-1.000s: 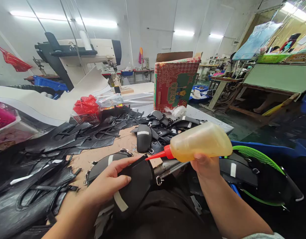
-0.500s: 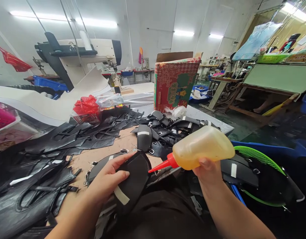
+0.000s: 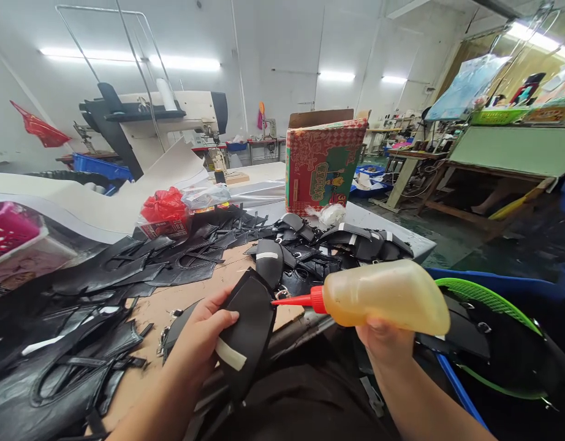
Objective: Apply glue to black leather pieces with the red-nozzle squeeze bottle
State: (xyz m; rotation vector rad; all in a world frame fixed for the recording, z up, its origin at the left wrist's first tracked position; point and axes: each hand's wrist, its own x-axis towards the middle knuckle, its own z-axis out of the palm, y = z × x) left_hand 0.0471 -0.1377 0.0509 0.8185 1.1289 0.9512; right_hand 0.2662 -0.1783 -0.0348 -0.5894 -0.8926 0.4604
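Head view: the left hand is pinching a black leather piece with a white strip, thumb on its face, holding it tilted up over the cardboard-topped table. The right hand is gripping a yellowish glue bottle lying sideways, its red nozzle touching the piece's edge. Behind them, cut black pieces are lying before a printed carton.
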